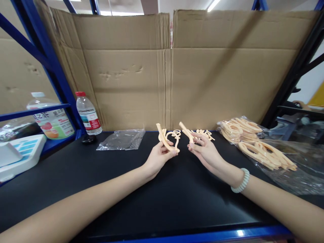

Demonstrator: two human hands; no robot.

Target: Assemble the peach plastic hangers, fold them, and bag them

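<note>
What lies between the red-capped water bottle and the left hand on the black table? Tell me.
In the head view, a crumpled clear plastic bag lies on the black table between the red-capped water bottle and the left hand.

A red-capped water bottle (88, 113) is standing at the back left of the black table (101, 189), a crumpled plastic bag (123, 139) lying just beside it. Cardboard sheets (202, 67) are leaning upright behind; a larger labelled bottle (49, 116) is sitting on the blue shelf (32, 111).

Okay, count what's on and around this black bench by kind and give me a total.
Drink bottles: 2
Peach plastic pieces held in the hands, left hand, right hand: 2
Heaps of peach pieces on plastic: 2
Empty clear bags: 1
Total: 7
</note>
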